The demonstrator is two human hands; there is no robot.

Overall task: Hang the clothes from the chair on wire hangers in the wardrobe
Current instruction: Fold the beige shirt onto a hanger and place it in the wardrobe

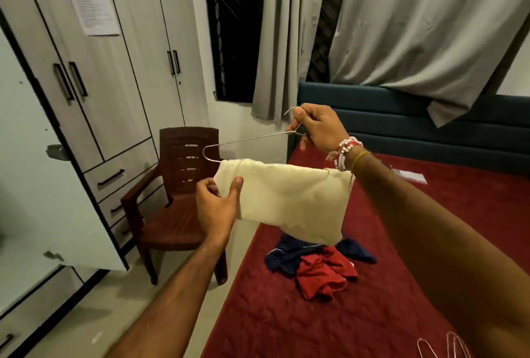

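Hangers (447,343) of bare wire, spares, lie nearest on the red bed (272,323). Beyond them on the bed sits a crumpled pile of navy and red garments (318,266), not on any hanger. Above the pile, the left hand (216,205) pinches the left edge of a folded cream cloth (289,200), thumb on the front face and fingers behind. The cloth drapes over the lower bar of a wire hanger (252,138), which is held in the air and tilted. The right hand (317,126) grips the hanger at its neck, fingers curled just below the hook. Further off, the brown plastic chair (177,223) shows no clothes on its seat. The wardrobe (120,85) stands behind it; a door panel (37,185) at far left looks swung open, interior not visible. Judgement: one piece is threaded but not yet on the rail. The bed pile remains to be hung, so the task is at an early-to-middle stage.
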